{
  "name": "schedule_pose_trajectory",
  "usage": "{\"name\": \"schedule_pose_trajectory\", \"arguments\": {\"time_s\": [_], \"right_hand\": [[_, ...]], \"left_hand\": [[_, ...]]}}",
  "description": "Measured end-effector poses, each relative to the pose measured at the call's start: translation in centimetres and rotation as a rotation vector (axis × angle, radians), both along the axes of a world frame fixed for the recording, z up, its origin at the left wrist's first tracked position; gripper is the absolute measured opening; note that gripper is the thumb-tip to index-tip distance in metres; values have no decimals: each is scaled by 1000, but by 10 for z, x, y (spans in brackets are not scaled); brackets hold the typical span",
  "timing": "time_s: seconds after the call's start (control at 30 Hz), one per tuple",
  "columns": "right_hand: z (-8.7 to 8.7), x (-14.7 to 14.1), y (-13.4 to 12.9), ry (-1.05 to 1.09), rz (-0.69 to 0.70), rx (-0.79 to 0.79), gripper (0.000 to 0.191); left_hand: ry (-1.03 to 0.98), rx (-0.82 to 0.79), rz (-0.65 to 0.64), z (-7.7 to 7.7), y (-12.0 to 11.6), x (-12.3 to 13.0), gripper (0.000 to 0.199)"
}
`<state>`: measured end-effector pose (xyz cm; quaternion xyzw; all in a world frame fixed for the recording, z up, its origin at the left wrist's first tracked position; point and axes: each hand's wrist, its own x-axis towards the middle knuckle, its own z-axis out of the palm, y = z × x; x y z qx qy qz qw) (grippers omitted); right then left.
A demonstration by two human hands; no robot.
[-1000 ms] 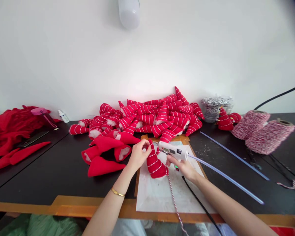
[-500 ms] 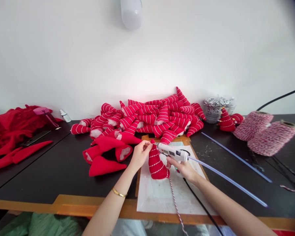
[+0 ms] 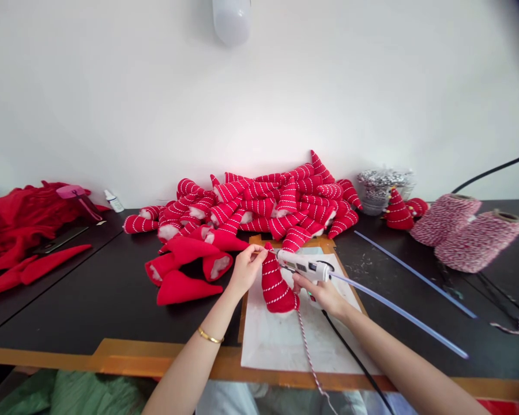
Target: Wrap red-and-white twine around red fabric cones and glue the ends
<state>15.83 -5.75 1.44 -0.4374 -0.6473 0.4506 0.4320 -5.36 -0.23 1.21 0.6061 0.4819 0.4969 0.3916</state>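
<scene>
A stuffed red cone wound with red-and-white cord stands over a white sheet. The fingers of my left hand are pinched together at its tip, on what looks like the cord's end, too small to be sure. My right hand is wrapped round a white glue gun, whose nozzle points left at the cone's upper part. A long clear glue stick sticks out of the gun's back. From the cone's base the loose cord hangs over the table's front edge.
Behind lies a heap of corded red cones; plain red cones lie left of the sheet. Red fabric fills the far left. At right are a spare glue stick, cord spools, a small decorated cone and a silvery-filled tub.
The view has shifted slightly. Both hands keep nearly the same place around the cone, and the cone's base has tilted a little, showing more white stuffing.
</scene>
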Motion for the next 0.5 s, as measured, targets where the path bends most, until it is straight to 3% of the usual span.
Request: {"name": "schedule_pose_trajectory", "arguments": {"time_s": [0.5], "right_hand": [[-6, 0, 3, 0, 7, -14, 45]], "left_hand": [[-228, -130, -29, -2, 0, 4, 28]]}}
